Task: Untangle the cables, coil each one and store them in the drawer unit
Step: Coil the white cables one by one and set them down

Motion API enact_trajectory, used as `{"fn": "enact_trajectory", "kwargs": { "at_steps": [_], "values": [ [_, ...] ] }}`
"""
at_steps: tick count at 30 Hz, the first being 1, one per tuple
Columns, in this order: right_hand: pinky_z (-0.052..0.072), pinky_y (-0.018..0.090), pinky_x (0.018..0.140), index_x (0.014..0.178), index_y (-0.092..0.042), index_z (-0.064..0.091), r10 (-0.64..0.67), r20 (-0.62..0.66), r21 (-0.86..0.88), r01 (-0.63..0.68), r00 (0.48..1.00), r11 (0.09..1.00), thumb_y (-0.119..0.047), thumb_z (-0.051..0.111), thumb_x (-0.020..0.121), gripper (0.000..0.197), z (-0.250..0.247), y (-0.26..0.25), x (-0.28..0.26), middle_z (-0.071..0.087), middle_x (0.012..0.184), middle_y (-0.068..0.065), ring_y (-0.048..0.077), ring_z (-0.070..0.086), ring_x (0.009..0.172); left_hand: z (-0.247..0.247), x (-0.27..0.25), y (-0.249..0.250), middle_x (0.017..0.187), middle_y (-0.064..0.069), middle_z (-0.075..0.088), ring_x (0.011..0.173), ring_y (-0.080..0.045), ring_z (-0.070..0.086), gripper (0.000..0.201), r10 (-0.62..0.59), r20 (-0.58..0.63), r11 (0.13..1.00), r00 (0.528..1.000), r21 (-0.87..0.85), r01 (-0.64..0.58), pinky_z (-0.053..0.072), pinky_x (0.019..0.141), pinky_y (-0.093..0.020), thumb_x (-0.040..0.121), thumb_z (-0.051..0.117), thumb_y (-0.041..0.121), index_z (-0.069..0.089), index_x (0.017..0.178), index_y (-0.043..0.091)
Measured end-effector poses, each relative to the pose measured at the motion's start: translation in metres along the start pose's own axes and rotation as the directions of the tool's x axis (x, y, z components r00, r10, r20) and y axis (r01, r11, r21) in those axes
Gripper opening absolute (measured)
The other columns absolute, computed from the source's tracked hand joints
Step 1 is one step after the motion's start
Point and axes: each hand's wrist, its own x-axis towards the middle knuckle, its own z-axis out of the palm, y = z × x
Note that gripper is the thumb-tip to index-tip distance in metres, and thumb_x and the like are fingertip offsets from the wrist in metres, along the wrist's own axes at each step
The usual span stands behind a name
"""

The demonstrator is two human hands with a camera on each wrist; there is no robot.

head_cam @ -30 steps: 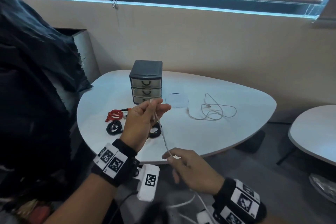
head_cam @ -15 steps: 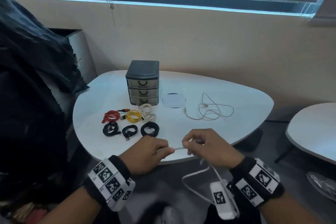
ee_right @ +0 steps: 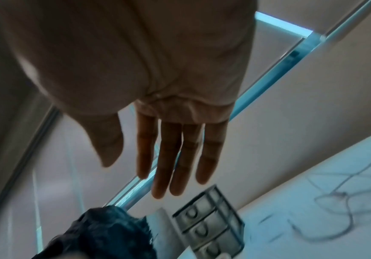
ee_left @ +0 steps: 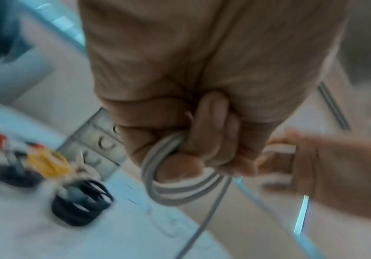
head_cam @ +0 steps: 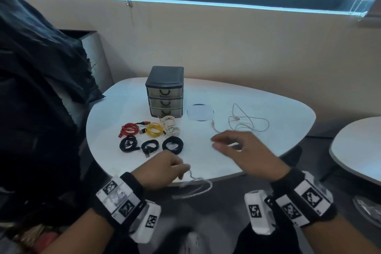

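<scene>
I'm gripping a few loops of the white cable (ee_left: pixel 181 190) in my left hand (head_cam: pixel 158 171), fingers (ee_left: pixel 211 126) curled round it, right at the worktop's (head_cam: pixel 206 163) near edge. My right hand (head_cam: pixel 245 152) is hovering empty, fingers (ee_right: pixel 175 157) straight and together. The drawer unit (head_cam: pixel 165 92) is sitting further back, drawers closed.

Cable's (ee_left: pixel 175 191) tail (grey) leaves frame.
</scene>
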Motion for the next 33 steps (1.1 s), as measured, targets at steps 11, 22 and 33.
{"fn": "enact_trajectory", "kwargs": {
  "at_steps": [11,22,33],
  "values": [
    [0.052,0.018,0.073,0.085,-0.001,0.069,0.049,-0.064,0.375,-0.022,0.997,0.927,-0.009,0.065,0.093,0.012,0.032,0.019,0.002,0.071,0.070,0.007,0.013,0.067,0.068,-0.035,-0.016,0.062,0.047,0.005,0.029,0.036,-0.009,0.030,0.032,0.085,-0.046,0.325,0.995,-0.943,-0.072,0.053,0.059,-0.027,0.088,0.058,0.035,0.063,0.067,0.011],
    [0.037,0.029,0.053,0.093,-0.008,0.054,-0.074,0.030,0.179,0.067,0.997,0.982,-0.028,0.044,0.105,0.026,0.086,0.021,-0.037,0.045,0.060,-0.004,0.014,0.040,0.054,-0.048,0.015,0.063,0.101,-0.011,0.076,0.100,-0.022,0.073,0.031,-0.018,-0.392,-0.106,0.920,-0.914,-0.392,0.059,0.087,-0.028,0.105,0.044,0.023,0.064,0.114,0.000],
    [0.028,0.016,0.050,0.092,-0.020,0.063,-0.260,-0.232,-0.040,0.258,0.937,0.965,-0.031,0.046,0.101,0.022,0.035,-0.016,-0.040,0.046,0.056,-0.011,0.007,0.039,0.049,-0.005,0.021,0.031,0.062,0.011,0.064,0.085,0.005,0.065,0.048,0.239,-0.397,0.880,0.886,-0.297,-0.371,0.050,0.093,-0.041,0.106,0.042,0.034,0.072,0.086,0.002]
  ]
}}
